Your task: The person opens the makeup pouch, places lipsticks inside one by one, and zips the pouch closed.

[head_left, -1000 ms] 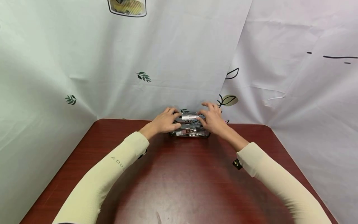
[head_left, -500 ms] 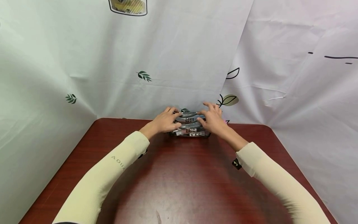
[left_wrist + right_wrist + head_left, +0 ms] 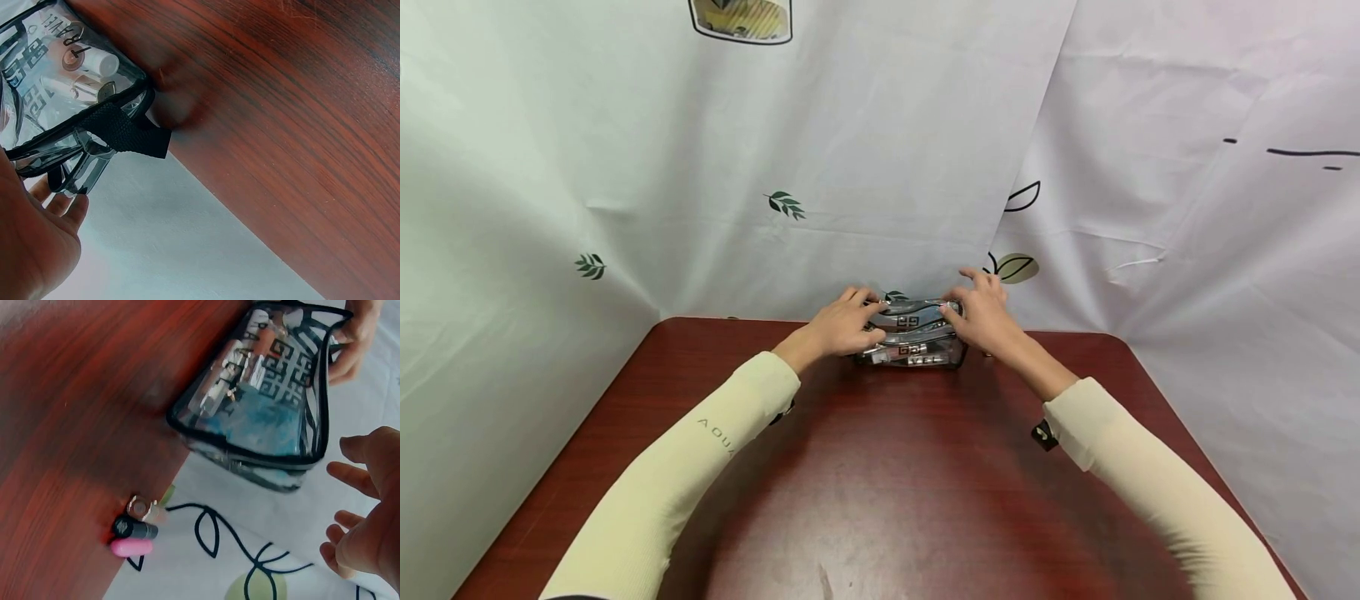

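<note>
A clear plastic toiletry bag (image 3: 904, 339) with black trim and dark lettering stands at the table's back edge. Several tubes, among them a white-capped tube (image 3: 100, 61), show through its wall, with something blue (image 3: 265, 422) inside. My left hand (image 3: 838, 327) holds the left end of the bag's mouth between thumb and fingers, beside a black strap tab (image 3: 134, 132). My right hand (image 3: 987, 321) is at the right end of the bag. In the right wrist view its fingers (image 3: 353, 478) are spread and hold nothing, with a gap to the bag.
Beyond the bag's right end, a small brown-topped tube (image 3: 139, 507), a black cylinder (image 3: 134, 528) and a pink capsule-shaped item (image 3: 131, 547) stand close together near the edge. A white printed cloth (image 3: 887, 167) hangs right behind the dark red table (image 3: 880, 483).
A white tube seen at the bag's mouth by my right hand one second ago no longer shows there. My right hand has moved rightward off the mouth; my left hand keeps its place.
</note>
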`<act>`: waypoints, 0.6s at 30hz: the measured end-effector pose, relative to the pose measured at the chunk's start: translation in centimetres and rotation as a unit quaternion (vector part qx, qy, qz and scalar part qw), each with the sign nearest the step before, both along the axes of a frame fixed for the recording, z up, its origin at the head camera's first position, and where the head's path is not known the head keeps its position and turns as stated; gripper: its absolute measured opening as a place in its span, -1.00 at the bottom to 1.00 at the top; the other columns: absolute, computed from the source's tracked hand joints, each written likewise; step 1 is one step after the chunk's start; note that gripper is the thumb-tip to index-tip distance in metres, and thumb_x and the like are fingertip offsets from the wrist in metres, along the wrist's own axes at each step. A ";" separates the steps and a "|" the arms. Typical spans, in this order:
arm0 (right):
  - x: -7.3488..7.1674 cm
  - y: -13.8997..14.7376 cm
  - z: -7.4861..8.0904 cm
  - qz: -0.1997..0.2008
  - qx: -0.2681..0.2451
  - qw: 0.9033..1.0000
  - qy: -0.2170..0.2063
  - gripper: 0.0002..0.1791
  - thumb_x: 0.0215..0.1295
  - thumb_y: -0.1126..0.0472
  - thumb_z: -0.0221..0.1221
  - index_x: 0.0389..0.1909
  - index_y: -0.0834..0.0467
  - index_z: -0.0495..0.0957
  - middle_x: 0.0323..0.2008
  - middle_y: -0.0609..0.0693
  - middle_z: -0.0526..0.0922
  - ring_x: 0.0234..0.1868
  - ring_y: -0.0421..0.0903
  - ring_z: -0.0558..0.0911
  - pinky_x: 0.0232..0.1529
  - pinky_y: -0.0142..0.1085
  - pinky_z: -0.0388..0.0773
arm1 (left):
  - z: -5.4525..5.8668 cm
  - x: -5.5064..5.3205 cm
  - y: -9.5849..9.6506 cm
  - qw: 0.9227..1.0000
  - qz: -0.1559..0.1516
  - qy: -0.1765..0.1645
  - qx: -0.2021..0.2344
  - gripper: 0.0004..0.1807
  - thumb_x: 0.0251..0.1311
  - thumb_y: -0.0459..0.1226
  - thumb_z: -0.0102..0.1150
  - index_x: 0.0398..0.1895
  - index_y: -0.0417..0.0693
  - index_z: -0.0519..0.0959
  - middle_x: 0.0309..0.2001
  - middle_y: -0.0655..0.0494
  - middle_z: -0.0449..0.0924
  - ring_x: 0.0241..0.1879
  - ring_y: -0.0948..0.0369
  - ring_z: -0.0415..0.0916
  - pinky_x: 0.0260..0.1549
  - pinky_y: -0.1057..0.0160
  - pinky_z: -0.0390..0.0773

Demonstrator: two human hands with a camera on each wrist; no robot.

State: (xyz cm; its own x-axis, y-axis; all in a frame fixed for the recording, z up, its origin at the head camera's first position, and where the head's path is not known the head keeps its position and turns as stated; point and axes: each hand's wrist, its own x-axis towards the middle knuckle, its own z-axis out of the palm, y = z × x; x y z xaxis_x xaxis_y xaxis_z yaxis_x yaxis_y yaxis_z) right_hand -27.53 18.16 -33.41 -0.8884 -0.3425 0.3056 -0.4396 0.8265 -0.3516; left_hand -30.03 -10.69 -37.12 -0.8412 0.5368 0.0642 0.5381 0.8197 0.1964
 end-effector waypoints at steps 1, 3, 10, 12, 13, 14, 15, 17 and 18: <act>-0.2 0.3 0.1 -0.003 -0.003 1.000 0.001 -0.63 0.67 0.12 0.25 0.23 0.28 0.78 0.72 0.42 0.22 0.65 0.54 0.14 0.57 0.53 0.06 | 0.0 0.0 0.0 1.000 0.000 0.000 0.000 -0.20 0.50 0.03 -0.13 0.76 0.00 0.38 0.69 -0.11 0.26 0.70 -0.13 0.15 0.54 -0.22 0.40; -0.4 1.0 0.2 -0.010 -0.007 1.000 0.002 -0.62 0.67 0.11 0.25 0.23 0.29 0.78 0.72 0.43 0.22 0.64 0.55 0.15 0.57 0.53 0.06 | 0.0 0.0 0.0 1.000 0.000 -0.001 0.000 -0.20 0.50 0.03 -0.13 0.76 0.00 0.39 0.68 -0.11 0.27 0.69 -0.13 0.15 0.54 -0.22 0.41; -1.6 4.1 -0.3 -0.043 -0.018 0.999 -0.012 -0.60 0.67 0.12 0.23 0.25 0.32 0.75 0.69 0.49 0.24 0.64 0.61 0.15 0.56 0.55 0.04 | 0.0 0.0 0.0 1.000 0.004 -0.003 0.003 -0.21 0.51 0.03 -0.12 0.76 0.01 0.38 0.68 -0.11 0.27 0.69 -0.13 0.16 0.54 -0.23 0.40; -1.8 5.1 -0.6 -0.054 -0.024 0.998 -0.022 -0.60 0.66 0.10 0.23 0.23 0.32 0.76 0.68 0.52 0.24 0.63 0.62 0.14 0.53 0.55 0.05 | 0.0 0.0 0.0 1.000 0.003 -0.002 0.002 -0.20 0.51 0.03 -0.12 0.76 0.01 0.38 0.69 -0.11 0.26 0.69 -0.13 0.15 0.54 -0.23 0.40; -2.0 5.6 -0.9 -0.061 -0.025 0.997 -0.028 -0.60 0.66 0.10 0.23 0.22 0.32 0.76 0.67 0.53 0.24 0.63 0.63 0.13 0.52 0.56 0.06 | 0.0 0.0 0.0 1.000 0.003 -0.002 0.001 -0.20 0.51 0.03 -0.13 0.76 0.01 0.38 0.69 -0.11 0.26 0.69 -0.13 0.15 0.54 -0.23 0.40; -2.1 6.1 -1.1 -0.068 -0.024 0.997 -0.032 -0.59 0.65 0.09 0.22 0.21 0.33 0.76 0.67 0.54 0.24 0.63 0.64 0.13 0.51 0.56 0.07 | 0.0 0.0 0.0 1.000 0.003 -0.003 0.000 -0.20 0.50 0.04 -0.13 0.77 0.01 0.38 0.69 -0.11 0.25 0.70 -0.13 0.15 0.53 -0.24 0.41; -2.2 6.5 -1.3 -0.077 -0.021 0.996 -0.038 -0.58 0.65 0.08 0.22 0.20 0.34 0.75 0.66 0.55 0.23 0.62 0.65 0.13 0.49 0.56 0.08 | 0.0 0.0 0.0 1.000 0.002 -0.003 0.000 -0.20 0.50 0.04 -0.13 0.77 0.01 0.38 0.69 -0.10 0.25 0.70 -0.13 0.15 0.53 -0.24 0.41; -2.4 7.4 -1.9 -0.090 -0.014 0.995 -0.048 -0.55 0.64 0.06 0.21 0.21 0.36 0.74 0.66 0.56 0.22 0.60 0.65 0.14 0.47 0.55 0.12 | 0.1 0.0 0.0 1.000 0.001 -0.003 -0.002 -0.20 0.51 0.04 -0.12 0.76 0.01 0.38 0.70 -0.10 0.25 0.71 -0.13 0.14 0.53 -0.25 0.41; -2.5 7.7 -2.1 -0.096 -0.010 0.994 -0.053 -0.53 0.65 0.05 0.20 0.22 0.37 0.73 0.66 0.57 0.21 0.60 0.66 0.14 0.46 0.55 0.13 | 0.1 0.0 0.0 1.000 0.001 -0.003 -0.003 -0.21 0.52 0.04 -0.12 0.76 0.00 0.38 0.70 -0.11 0.25 0.71 -0.13 0.14 0.53 -0.25 0.41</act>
